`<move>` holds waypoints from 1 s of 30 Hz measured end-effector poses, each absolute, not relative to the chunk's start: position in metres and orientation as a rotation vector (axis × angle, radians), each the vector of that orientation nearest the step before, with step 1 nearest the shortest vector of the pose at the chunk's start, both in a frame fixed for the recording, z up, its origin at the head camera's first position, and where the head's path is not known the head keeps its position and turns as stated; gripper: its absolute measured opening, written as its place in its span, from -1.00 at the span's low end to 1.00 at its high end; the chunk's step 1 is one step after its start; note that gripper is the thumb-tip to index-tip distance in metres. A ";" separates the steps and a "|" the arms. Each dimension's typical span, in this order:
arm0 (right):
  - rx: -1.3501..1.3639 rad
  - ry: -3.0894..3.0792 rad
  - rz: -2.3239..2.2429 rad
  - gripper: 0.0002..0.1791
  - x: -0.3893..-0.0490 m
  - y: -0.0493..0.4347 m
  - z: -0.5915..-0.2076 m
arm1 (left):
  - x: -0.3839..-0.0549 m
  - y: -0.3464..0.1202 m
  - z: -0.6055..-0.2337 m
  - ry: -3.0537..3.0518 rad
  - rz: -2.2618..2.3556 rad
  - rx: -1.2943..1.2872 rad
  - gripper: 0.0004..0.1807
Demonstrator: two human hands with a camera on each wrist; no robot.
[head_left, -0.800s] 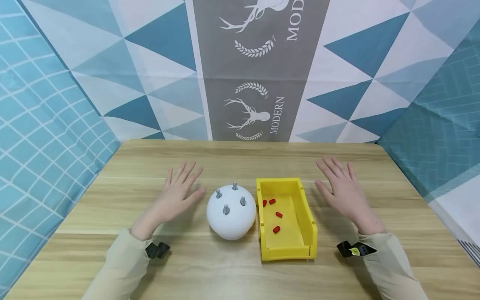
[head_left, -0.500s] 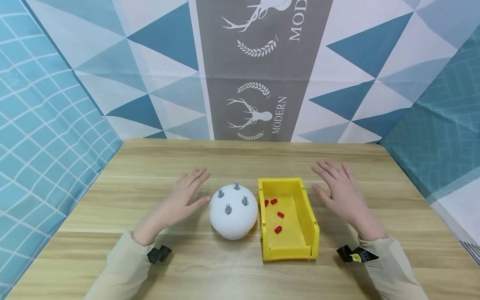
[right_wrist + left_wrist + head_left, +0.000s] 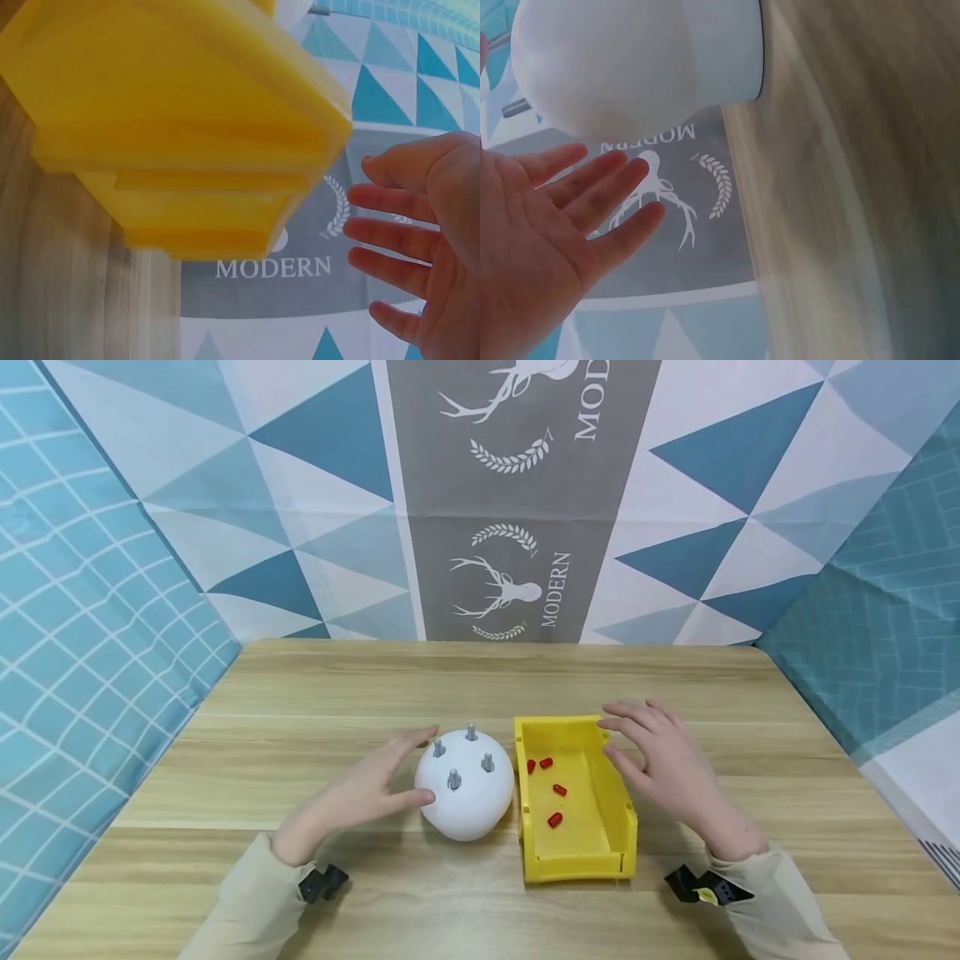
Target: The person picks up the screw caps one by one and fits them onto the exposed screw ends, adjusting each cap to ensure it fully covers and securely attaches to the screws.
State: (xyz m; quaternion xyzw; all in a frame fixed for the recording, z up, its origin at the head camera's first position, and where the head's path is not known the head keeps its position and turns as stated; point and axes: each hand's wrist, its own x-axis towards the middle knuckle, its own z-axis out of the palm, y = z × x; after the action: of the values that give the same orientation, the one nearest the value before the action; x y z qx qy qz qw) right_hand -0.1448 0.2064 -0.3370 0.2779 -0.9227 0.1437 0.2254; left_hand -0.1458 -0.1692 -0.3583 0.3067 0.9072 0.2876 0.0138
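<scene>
A white rounded block [image 3: 467, 814] stands on the table with several threaded metal studs [image 3: 453, 779] sticking up from its top. My left hand [image 3: 363, 793] is at its left side, thumb at the front and fingers towards the back, spread around it. In the left wrist view the palm [image 3: 532, 247] faces up beside the white body [image 3: 637, 60], fingers extended. To the right, a yellow bin [image 3: 577, 867] holds several small red caps [image 3: 555, 820]. Over the bin's right wall hovers my right hand [image 3: 671, 772], its fingers loosely bent and nothing in them.
The wooden table [image 3: 420, 902] ends at a patterned cloth backdrop [image 3: 502, 527] behind. Blue cloth [image 3: 97, 635] hangs along the left side and teal cloth [image 3: 877, 635] along the right. A black wrist camera [image 3: 322, 883] sits at the left cuff.
My left hand has moved right, from beside the white block to around its left side. My right hand has come left over the bin's wall. Block, bin and caps stay put.
</scene>
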 end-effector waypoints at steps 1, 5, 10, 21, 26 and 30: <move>0.777 -2.541 0.394 -0.67 -0.144 0.205 -0.337 | -0.146 -0.168 -0.359 2.820 0.898 0.956 -0.10; 0.804 -2.537 0.389 -0.67 -0.141 0.200 -0.337 | -0.143 -0.165 -0.361 2.802 0.912 0.942 -0.01; 0.815 -2.575 0.366 -0.66 -0.138 0.194 -0.336 | -0.143 -0.163 -0.361 2.787 0.932 0.896 0.11; 0.897 -2.598 0.327 -0.69 -0.135 0.183 -0.346 | -0.140 -0.163 -0.368 2.808 0.931 0.882 0.10; 0.902 -2.627 0.312 -0.70 -0.134 0.179 -0.349 | -0.141 -0.161 -0.368 2.794 0.960 0.885 0.09; 0.917 -2.649 0.301 -0.70 -0.133 0.175 -0.350 | -0.143 -0.162 -0.368 2.790 0.943 0.853 0.11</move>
State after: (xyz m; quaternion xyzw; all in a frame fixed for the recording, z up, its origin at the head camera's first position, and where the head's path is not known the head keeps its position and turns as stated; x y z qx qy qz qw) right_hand -0.1334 0.1748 -0.3498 0.3210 -0.9274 0.1053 0.1605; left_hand -0.1430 -0.1616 -0.3678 0.2779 0.9093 0.3074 0.0377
